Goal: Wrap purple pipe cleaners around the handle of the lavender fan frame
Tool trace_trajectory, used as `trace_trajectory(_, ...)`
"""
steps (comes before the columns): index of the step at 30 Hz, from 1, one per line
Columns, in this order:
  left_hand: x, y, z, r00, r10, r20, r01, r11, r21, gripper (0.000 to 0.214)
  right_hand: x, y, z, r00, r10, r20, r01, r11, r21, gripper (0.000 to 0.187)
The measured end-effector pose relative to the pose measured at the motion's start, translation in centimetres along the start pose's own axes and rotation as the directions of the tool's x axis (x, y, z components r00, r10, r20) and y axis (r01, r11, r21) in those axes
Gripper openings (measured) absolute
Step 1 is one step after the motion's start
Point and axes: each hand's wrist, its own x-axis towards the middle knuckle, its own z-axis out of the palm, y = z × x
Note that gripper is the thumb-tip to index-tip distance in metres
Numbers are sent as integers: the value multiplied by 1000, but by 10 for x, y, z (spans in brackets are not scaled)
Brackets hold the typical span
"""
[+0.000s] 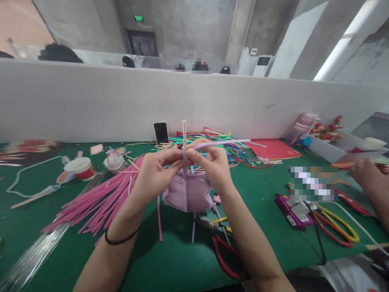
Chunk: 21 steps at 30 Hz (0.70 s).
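Both my hands meet above the green table [170, 259]. My left hand [158, 172] pinches a thin wooden stick [184, 136] that stands upright between my fingers. My right hand [209, 162] pinches a lilac pipe cleaner [225, 143] whose end wraps round the stick and whose free end runs off to the right. A pale purple face mask [188, 194] lies just below my hands. More lilac strands [159, 221] hang down under it.
A fan of pink pipe cleaners [100, 198] lies to the left, mixed coloured ones [225, 148] behind. Pliers with red handles [223, 253] lie near my right forearm. A phone [161, 133] leans on the white partition. Another person's hand [369, 178] works at right. A red-and-white cup [79, 167] stands left.
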Motion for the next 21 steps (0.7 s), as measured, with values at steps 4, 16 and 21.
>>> trace_trajectory(4, 1, -3, -1, 995, 88, 43, -94, 978, 184, 18, 0, -1, -3, 1000, 0, 20, 1, 999, -50, 4)
trace_trajectory(16, -3, -5, 11, 981, 116, -158, -72, 962, 263, 13, 2, 1, -3, 998, 35, -56, -35, 999, 3, 7)
trace_trajectory(21, 0, -3, 3, 994, 68, -80, -49, 976, 213, 17, 2, 4, -3, 992, 127, 14, -128, 986, 103, 14)
